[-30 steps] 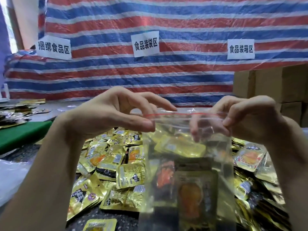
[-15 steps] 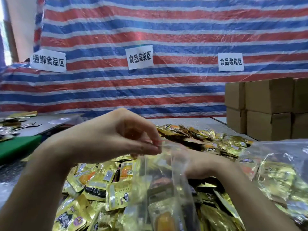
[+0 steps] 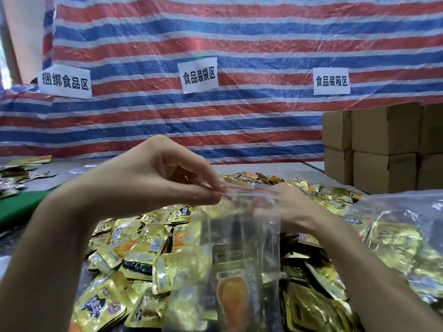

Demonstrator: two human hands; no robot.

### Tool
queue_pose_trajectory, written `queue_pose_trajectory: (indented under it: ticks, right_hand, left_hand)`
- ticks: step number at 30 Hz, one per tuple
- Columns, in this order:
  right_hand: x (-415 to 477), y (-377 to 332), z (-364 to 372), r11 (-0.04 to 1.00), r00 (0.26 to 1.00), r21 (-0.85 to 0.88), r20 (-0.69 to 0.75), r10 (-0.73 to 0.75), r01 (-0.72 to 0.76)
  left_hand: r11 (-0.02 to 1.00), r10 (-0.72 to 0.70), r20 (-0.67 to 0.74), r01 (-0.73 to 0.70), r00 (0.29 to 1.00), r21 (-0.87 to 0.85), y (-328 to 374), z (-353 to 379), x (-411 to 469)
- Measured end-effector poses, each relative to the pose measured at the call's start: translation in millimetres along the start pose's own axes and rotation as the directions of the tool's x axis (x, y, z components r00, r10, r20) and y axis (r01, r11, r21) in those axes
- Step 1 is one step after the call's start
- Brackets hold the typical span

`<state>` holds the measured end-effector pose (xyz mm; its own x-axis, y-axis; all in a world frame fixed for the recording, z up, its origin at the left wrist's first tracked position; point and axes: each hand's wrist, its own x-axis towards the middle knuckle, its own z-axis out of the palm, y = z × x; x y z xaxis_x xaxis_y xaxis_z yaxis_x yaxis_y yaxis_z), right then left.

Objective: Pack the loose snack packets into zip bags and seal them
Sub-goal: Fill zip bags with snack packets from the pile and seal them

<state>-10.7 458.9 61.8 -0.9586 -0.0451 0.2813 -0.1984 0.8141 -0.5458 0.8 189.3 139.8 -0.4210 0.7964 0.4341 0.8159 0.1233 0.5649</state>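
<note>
A clear zip bag (image 3: 242,238) with a red zip line hangs upright over the pile, holding a few gold snack packets. My left hand (image 3: 155,180) pinches the left end of the bag's top edge between thumb and fingers. My right hand (image 3: 297,207) is at the bag's upper right corner, its fingers behind the plastic and blurred, so its hold is unclear. Loose gold snack packets (image 3: 134,255) lie heaped on the table under and around the bag.
A large clear plastic bag (image 3: 402,238) stuffed with packets lies at the right. Stacked cardboard boxes (image 3: 383,144) stand at the back right. A green mat (image 3: 16,204) and more packets (image 3: 21,166) lie at the left. A striped tarpaulin (image 3: 239,44) closes off the back.
My right hand left the zip line's right end and dropped behind the bag, then came up to its right corner. My left hand kept its pinch. The view tilted upward.
</note>
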Motion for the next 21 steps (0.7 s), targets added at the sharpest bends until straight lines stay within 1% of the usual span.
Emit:
queue_pose_trajectory:
  ticks: [2,5,8,11,13,14,15,16,17,18,19,20,21]
  right_hand:
    - [1.0,0.3,-3.3,0.998,0.992,0.029,-0.117,-0.045,0.049]
    - [4.8,3.3,-4.8,0.993,0.944,0.045,-0.318,-0.092,0.112]
    - [5.1,-0.1,-9.8,0.987,0.879,0.093,-0.472,-0.071,0.129]
    - [1.1,-8.2,-23.0,0.974,0.822,0.159,-0.567,-0.041,0.159]
    - [-3.5,-15.6,-33.5,0.948,0.771,0.252,-0.637,0.012,0.193]
    - [-6.8,-19.9,-39.3,0.914,0.743,0.333,-0.667,0.055,0.231]
    - [-10.3,-24.2,-45.6,0.856,0.722,0.435,-0.683,0.111,0.28]
    - [-14.1,-29.1,-52.2,0.768,0.714,0.547,-0.678,0.173,0.334]
    - [-18.1,-33.5,-58.5,0.659,0.721,0.647,-0.656,0.224,0.383]
    - [-22.1,-37.5,-64.2,0.554,0.74,0.718,-0.626,0.248,0.422]
    - [-25.3,-40.1,-69.1,0.466,0.772,0.768,-0.588,0.242,0.439]
    - [-27.1,-41.4,-72.9,0.402,0.813,0.803,-0.546,0.201,0.44]
    - [-28.2,-43.0,-74.6,0.367,0.851,0.825,-0.506,0.14,0.43]
  left_hand:
    - [1.0,-0.004,0.003,0.004,1.0,-0.007,-0.1,0.0,-0.4]
    - [1.0,-0.014,0.015,0.014,1.0,-0.008,-0.7,0.2,0.7]
    - [1.0,-0.016,0.027,0.016,1.0,-0.004,-2.2,-0.3,0.7]
    - [1.0,-0.015,0.036,0.015,0.999,-0.006,-5.5,-2.1,0.7]
    - [1.0,-0.016,0.041,0.017,0.999,-0.006,-7.6,-2.9,1.0]
    - [1.0,-0.019,0.043,0.02,0.999,-0.009,-8.5,-2.9,1.2]
    - [1.0,-0.022,0.043,0.023,0.999,-0.011,-9.1,-2.8,1.3]
    - [1.0,-0.024,0.041,0.025,0.999,-0.015,-9.4,-2.5,1.5]
    - [0.999,-0.024,0.042,0.025,0.999,-0.021,-9.4,-2.4,1.8]
    - [0.999,-0.022,0.046,0.023,0.999,-0.029,-9.1,-2.1,2.1]
    - [0.999,-0.017,0.05,0.019,0.999,-0.037,-8.6,-2.0,2.5]
    - [0.999,-0.009,0.057,0.012,0.998,-0.045,-8.0,-1.4,2.9]
    - [0.998,0.003,0.062,0.001,0.998,-0.056,-7.3,-1.0,3.3]
